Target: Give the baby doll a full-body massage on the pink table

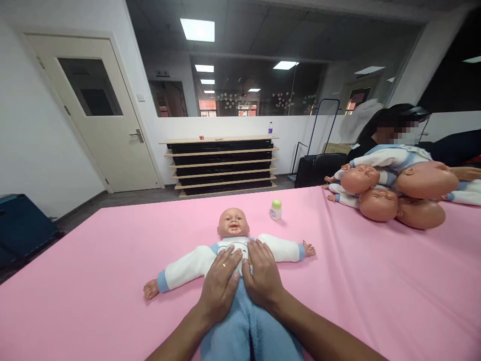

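A baby doll (233,223) lies face up with its arms spread wide, dressed in a white top with light blue cuffs and fluffy blue trousers. Flat on the left side of its chest and belly rests my left hand (222,281), a ring on one finger. My right hand (262,275) lies flat beside it on the other side of the chest, fingers stretched toward the doll's shoulder. Both hands touch the top's front and partly cover its printed face pattern. Beyond the doll's outstretched arm stands a small white bottle with a green cap (275,210).
A pink cloth (112,250) covers the table. Several dolls (379,203) are heaped at the right, with a person (376,133) behind them. Past the far edge are a low stack of boards (221,165), a black case (319,168) and a door (88,115).
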`<state>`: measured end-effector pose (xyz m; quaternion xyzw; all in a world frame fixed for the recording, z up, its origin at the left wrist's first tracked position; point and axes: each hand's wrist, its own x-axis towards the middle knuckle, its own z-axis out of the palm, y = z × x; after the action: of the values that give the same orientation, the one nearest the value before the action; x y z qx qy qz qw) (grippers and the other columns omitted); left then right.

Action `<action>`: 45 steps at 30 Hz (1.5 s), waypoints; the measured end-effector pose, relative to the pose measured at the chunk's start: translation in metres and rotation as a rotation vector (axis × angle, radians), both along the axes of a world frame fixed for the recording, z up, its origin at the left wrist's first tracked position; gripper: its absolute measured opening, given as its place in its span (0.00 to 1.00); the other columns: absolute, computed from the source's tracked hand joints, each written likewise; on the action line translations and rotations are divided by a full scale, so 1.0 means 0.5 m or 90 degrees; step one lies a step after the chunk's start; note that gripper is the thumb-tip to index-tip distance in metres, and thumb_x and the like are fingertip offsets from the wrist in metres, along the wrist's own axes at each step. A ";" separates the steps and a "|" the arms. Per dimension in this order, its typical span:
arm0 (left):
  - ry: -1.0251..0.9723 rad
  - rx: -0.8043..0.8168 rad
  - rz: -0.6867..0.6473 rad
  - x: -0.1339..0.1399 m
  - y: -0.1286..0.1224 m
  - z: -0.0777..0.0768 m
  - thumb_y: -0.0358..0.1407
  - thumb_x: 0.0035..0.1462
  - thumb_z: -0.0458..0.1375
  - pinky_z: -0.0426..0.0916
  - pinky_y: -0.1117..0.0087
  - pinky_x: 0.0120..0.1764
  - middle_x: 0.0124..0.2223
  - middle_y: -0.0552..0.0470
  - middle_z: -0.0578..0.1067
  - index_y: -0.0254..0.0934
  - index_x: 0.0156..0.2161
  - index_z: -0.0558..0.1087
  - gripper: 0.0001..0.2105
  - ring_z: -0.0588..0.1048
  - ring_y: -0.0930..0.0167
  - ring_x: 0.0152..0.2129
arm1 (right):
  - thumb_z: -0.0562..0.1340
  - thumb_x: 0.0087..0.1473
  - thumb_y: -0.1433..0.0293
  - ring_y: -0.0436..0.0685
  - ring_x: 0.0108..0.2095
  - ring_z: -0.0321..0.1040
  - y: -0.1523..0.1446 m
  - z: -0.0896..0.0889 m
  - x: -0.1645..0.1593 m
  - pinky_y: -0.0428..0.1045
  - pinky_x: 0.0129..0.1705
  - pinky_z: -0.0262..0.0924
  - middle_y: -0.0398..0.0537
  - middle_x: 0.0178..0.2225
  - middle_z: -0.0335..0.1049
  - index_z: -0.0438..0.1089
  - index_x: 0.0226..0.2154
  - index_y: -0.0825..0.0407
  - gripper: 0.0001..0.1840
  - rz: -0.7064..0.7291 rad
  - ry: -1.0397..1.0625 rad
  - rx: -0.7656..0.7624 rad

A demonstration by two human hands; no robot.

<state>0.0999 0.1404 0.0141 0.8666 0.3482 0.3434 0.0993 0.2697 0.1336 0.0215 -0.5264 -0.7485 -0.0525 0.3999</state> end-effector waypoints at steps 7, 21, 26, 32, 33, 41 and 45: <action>-0.121 -0.075 0.167 0.008 0.021 -0.047 0.36 0.69 0.36 0.44 0.49 0.66 0.68 0.47 0.54 0.40 0.67 0.51 0.23 0.49 0.67 0.66 | 0.53 0.57 0.71 0.58 0.51 0.68 -0.010 0.045 0.001 0.58 0.57 0.60 0.54 0.49 0.72 0.68 0.52 0.53 0.21 0.373 -0.054 0.028; 0.037 0.098 -0.086 -0.004 -0.010 0.017 0.39 0.65 0.45 0.50 0.51 0.64 0.65 0.44 0.59 0.38 0.67 0.50 0.27 0.53 0.62 0.65 | 0.54 0.57 0.67 0.68 0.64 0.51 0.007 0.012 -0.010 0.64 0.65 0.46 0.68 0.62 0.55 0.57 0.60 0.68 0.32 -0.058 0.010 -0.204; 0.007 -0.033 0.016 0.002 0.006 0.000 0.37 0.67 0.42 0.49 0.53 0.65 0.66 0.49 0.59 0.41 0.66 0.55 0.23 0.55 0.67 0.64 | 0.54 0.54 0.71 0.67 0.60 0.58 -0.010 0.016 -0.008 0.68 0.63 0.47 0.65 0.56 0.64 0.63 0.56 0.63 0.27 0.038 0.007 -0.016; -0.117 -0.118 0.213 0.010 0.024 -0.044 0.39 0.68 0.38 0.42 0.50 0.66 0.67 0.46 0.55 0.37 0.67 0.52 0.24 0.50 0.67 0.66 | 0.54 0.54 0.72 0.58 0.49 0.68 -0.014 0.043 -0.004 0.57 0.56 0.60 0.53 0.44 0.74 0.70 0.47 0.54 0.18 0.355 -0.026 0.030; -0.137 -0.123 0.244 0.010 0.027 -0.051 0.40 0.68 0.38 0.41 0.50 0.66 0.67 0.45 0.54 0.36 0.67 0.51 0.25 0.49 0.66 0.66 | 0.54 0.54 0.72 0.58 0.50 0.67 -0.011 0.043 -0.004 0.57 0.58 0.59 0.53 0.45 0.74 0.69 0.48 0.54 0.19 0.349 -0.024 0.008; -0.147 -0.005 0.212 0.013 0.003 -0.026 0.37 0.66 0.43 0.43 0.47 0.65 0.69 0.43 0.48 0.39 0.69 0.42 0.28 0.45 0.62 0.67 | 0.56 0.57 0.65 0.65 0.62 0.55 0.011 0.020 -0.011 0.64 0.64 0.48 0.62 0.61 0.59 0.62 0.59 0.60 0.29 0.042 0.043 -0.166; -0.077 0.062 0.006 0.000 -0.009 0.002 0.35 0.65 0.46 0.52 0.52 0.64 0.66 0.45 0.58 0.42 0.67 0.49 0.26 0.55 0.64 0.64 | 0.53 0.58 0.65 0.68 0.63 0.52 0.012 0.002 -0.010 0.66 0.64 0.46 0.68 0.61 0.56 0.58 0.60 0.67 0.32 -0.062 0.052 -0.177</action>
<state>0.0999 0.1357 0.0150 0.8465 0.3288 0.4118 0.0762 0.2646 0.1393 0.0226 -0.6142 -0.7052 0.0535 0.3502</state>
